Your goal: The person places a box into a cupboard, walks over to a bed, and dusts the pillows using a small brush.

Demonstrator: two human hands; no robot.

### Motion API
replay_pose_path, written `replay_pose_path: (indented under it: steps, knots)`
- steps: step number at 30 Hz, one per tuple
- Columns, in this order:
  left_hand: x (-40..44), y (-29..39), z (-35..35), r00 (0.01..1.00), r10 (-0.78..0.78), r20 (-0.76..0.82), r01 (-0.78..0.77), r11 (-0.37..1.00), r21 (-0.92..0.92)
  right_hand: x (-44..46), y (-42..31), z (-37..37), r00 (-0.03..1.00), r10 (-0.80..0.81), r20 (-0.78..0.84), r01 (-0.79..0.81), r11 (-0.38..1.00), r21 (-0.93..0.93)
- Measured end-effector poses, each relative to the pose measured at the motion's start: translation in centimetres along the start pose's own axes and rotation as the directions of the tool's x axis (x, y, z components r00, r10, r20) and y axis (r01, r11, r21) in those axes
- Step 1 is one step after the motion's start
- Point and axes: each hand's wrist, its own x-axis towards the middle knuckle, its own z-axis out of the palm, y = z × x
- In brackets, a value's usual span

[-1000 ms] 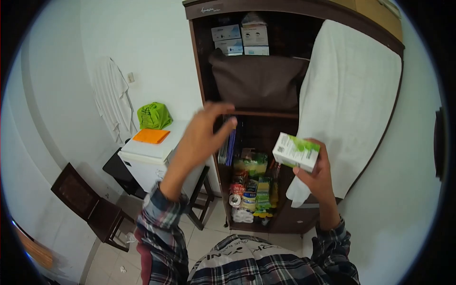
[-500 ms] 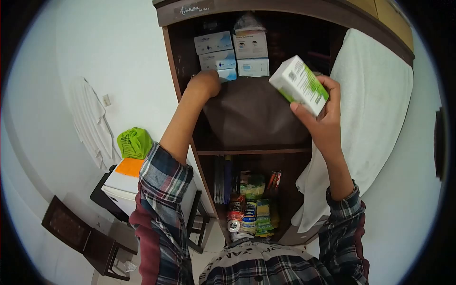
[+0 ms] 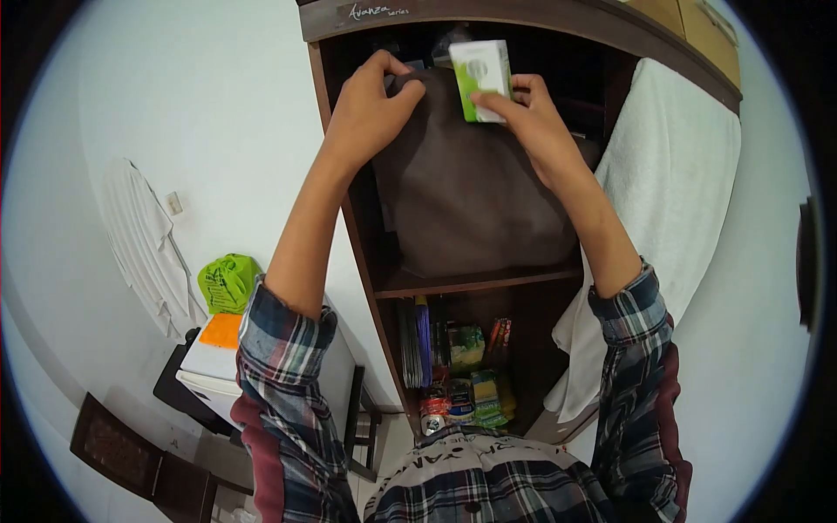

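Note:
My left hand (image 3: 370, 105) pinches the upper left edge of a dark brown fabric bag (image 3: 479, 192), which stands on the cabinet's upper shelf. In my right hand (image 3: 532, 118) is a small white and green box (image 3: 482, 78), gripped between thumb and fingers in front of the bag's top edge. The raised fabric hides nearly all of the glove and mask boxes behind it. Just a sliver of something pale and a clear plastic wrap (image 3: 451, 42) show above the bag.
A white towel (image 3: 671, 200) hangs over the cabinet's right door. Packets (image 3: 466, 349) and folders (image 3: 410, 344) fill the lower shelf (image 3: 475, 283). To the left are a white fridge (image 3: 205, 362) with a green plastic bag (image 3: 228, 283) on it, and a dark chair (image 3: 122, 444).
My left hand has pulled the brown bag's edge upward, covering the stacked boxes. My right hand has brought the white and green box up and left, and the box has turned upright.

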Motion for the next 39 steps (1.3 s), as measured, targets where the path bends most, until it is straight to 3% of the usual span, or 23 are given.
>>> replay_pose_path:
  steps: [3, 6, 7, 9, 10, 12, 15, 18, 19, 22, 23, 26, 27, 28, 30, 33, 36, 39]
  knots:
    - [-1.5, 0.2, -0.1, 0.963, 0.161, 0.214, -0.119, 0.973, -0.196, 0.4, 0.1, 0.0, 0.997, 0.056, 0.053, -0.068, 0.968, 0.242]
    - [-3.9, 0.8, 0.3, 0.872, 0.364, 0.329, -0.314, 0.929, -0.195, 1.3, 1.2, -0.2, 0.971, 0.026, 0.237, -0.101, 0.945, 0.310]
    - [-4.8, 1.1, 0.2, 0.866, 0.343, 0.364, -0.273, 0.934, -0.231, 1.3, 1.3, 0.1, 0.959, -0.004, 0.282, -0.092, 0.941, 0.326]
    - [-5.1, 0.7, 0.6, 0.834, 0.441, 0.333, -0.397, 0.897, -0.194, 1.6, 1.4, 0.6, 0.928, -0.067, 0.366, -0.079, 0.926, 0.369]
    - [-5.2, 0.7, 0.5, 0.811, 0.490, 0.319, -0.459, 0.872, -0.172, 1.7, 1.4, 0.4, 0.903, -0.021, 0.429, -0.146, 0.925, 0.351]
    - [-5.3, 0.7, -0.2, 0.857, 0.429, 0.287, -0.451, 0.892, 0.014, 1.6, 1.6, -0.1, 0.833, 0.072, 0.549, -0.277, 0.913, 0.300]
    - [-5.7, 0.7, -0.5, 0.894, 0.380, 0.239, -0.417, 0.899, 0.130, 0.2, 1.2, -0.7, 0.846, 0.066, 0.529, -0.258, 0.919, 0.298]
    - [-6.6, 0.5, -0.2, 0.904, 0.356, 0.236, -0.397, 0.905, 0.157, -0.5, 0.3, -2.7, 0.753, 0.279, 0.596, -0.351, 0.936, 0.006]
    - [-6.7, 0.5, -0.1, 0.907, 0.340, 0.249, -0.383, 0.911, 0.150, -1.2, -0.3, -2.3, 0.723, 0.324, 0.611, -0.420, 0.907, 0.016]
    - [-7.0, 0.8, -0.6, 0.898, 0.339, 0.279, -0.383, 0.917, 0.116, -1.2, 0.4, -3.2, 0.475, 0.426, 0.770, -0.505, 0.849, -0.157]
    - [-6.9, 1.0, -0.9, 0.892, 0.348, 0.289, -0.390, 0.915, 0.102, -0.6, 0.0, -3.6, 0.403, 0.538, 0.741, -0.508, 0.805, -0.308]
    - [-6.7, 1.5, -0.8, 0.895, 0.341, 0.288, -0.396, 0.905, 0.156, 0.3, 3.7, -3.8, 0.347, 0.337, 0.875, -0.257, 0.932, -0.257]
    - [-6.6, 1.5, -0.8, 0.896, 0.351, 0.274, -0.406, 0.897, 0.178, 0.4, 3.2, -3.6, 0.331, 0.404, 0.853, -0.245, 0.909, -0.336]
    - [-6.4, 1.5, -0.9, 0.896, 0.360, 0.260, -0.414, 0.888, 0.200, 0.6, 2.9, -3.6, 0.379, 0.317, 0.869, -0.031, 0.943, -0.331]
    - [-6.1, 1.5, -0.7, 0.897, 0.366, 0.248, -0.425, 0.869, 0.255, 0.8, 2.5, -3.8, 0.413, 0.125, 0.902, 0.391, 0.870, -0.300]
    - [-6.1, 1.6, -0.6, 0.897, 0.375, 0.235, -0.438, 0.827, 0.352, 0.7, 0.2, -4.2, 0.454, 0.285, 0.844, 0.402, 0.780, -0.480]
    - [-5.6, 1.3, -0.9, 0.902, 0.392, 0.181, -0.432, 0.795, 0.426, 1.4, -2.8, -4.5, 0.395, 0.577, 0.715, 0.219, 0.696, -0.684]
    - [-5.5, 1.1, -0.9, 0.928, 0.360, 0.095, -0.364, 0.826, 0.431, 2.4, -1.3, -7.2, 0.405, 0.341, 0.848, 0.450, 0.733, -0.510]
